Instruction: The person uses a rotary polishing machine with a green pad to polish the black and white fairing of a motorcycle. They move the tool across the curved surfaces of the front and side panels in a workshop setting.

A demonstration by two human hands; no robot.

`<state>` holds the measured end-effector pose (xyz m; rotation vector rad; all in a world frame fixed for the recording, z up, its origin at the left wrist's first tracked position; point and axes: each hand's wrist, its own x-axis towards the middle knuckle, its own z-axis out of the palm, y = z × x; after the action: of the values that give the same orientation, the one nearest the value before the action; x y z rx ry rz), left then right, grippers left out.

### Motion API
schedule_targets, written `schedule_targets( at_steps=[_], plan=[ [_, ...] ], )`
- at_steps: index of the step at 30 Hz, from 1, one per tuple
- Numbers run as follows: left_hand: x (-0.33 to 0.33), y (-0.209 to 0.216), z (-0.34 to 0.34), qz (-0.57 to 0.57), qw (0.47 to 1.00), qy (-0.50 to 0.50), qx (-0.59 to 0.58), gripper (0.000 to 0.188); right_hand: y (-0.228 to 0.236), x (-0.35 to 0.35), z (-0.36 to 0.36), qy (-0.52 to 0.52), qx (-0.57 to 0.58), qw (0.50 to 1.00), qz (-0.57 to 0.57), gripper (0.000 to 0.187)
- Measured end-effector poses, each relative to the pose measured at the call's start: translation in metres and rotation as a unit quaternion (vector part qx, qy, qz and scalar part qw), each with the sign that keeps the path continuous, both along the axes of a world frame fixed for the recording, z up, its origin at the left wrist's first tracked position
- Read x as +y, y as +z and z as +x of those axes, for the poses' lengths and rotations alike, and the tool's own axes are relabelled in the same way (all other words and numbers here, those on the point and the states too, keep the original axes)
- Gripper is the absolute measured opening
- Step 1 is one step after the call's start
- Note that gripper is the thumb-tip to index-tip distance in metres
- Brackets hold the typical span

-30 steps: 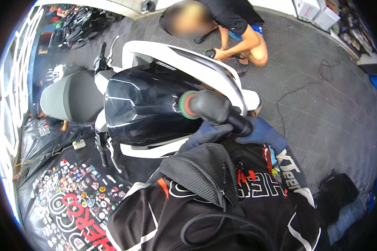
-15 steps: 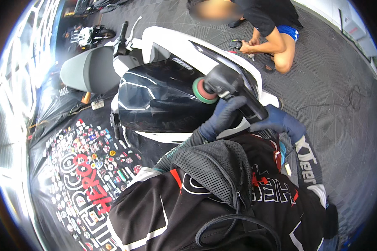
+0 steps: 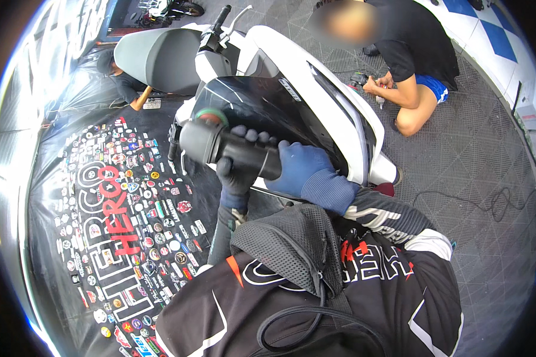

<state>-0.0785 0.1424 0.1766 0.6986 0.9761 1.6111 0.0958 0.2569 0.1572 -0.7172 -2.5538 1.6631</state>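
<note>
My gloved left hand (image 3: 235,178) is wrapped round the body of a black power polisher (image 3: 199,143), thumb on the near side and fingertips over the top. Around the handle's rear end closes my right hand (image 3: 309,169), in a blue glove. The polisher's green-edged round pad (image 3: 213,114) is at the left part of the scooter's glossy dark windscreen (image 3: 262,107); whether it touches is hidden by the tool. White panels (image 3: 292,71) of the scooter frame the screen, and its handlebar grip (image 3: 221,19) rises beyond.
A crouching person (image 3: 420,59) at upper right holds a small tool (image 3: 360,78). Another person (image 3: 128,86) is beside the grey seat (image 3: 161,59). A sticker-printed black sheet (image 3: 131,208) covers the left. A cable (image 3: 476,205) lies on the grey floor (image 3: 458,262).
Both hands and the polisher have swung left across the windscreen. My view has shifted, and a second person has come into sight by the seat.
</note>
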Motion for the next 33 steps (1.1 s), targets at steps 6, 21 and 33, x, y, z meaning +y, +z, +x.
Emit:
schedule_targets(
  at_steps=[6,21,33],
  plan=[
    [-0.048,-0.021,0.02,-0.045,0.998,-0.004,0.039,0.094,-0.015,-0.017,0.014,0.046,-0.033,0.995,0.087,0.08],
    [0.012,-0.048,0.03,-0.079,0.976,-0.2,-0.027,0.079,-0.039,-0.043,0.071,-0.169,-0.028,0.978,-0.116,0.081],
    [-0.104,-0.064,-0.062,0.012,0.944,-0.326,-0.043,0.084,-0.031,-0.222,-0.017,-0.312,-0.068,0.947,-0.046,0.078]
  ],
)
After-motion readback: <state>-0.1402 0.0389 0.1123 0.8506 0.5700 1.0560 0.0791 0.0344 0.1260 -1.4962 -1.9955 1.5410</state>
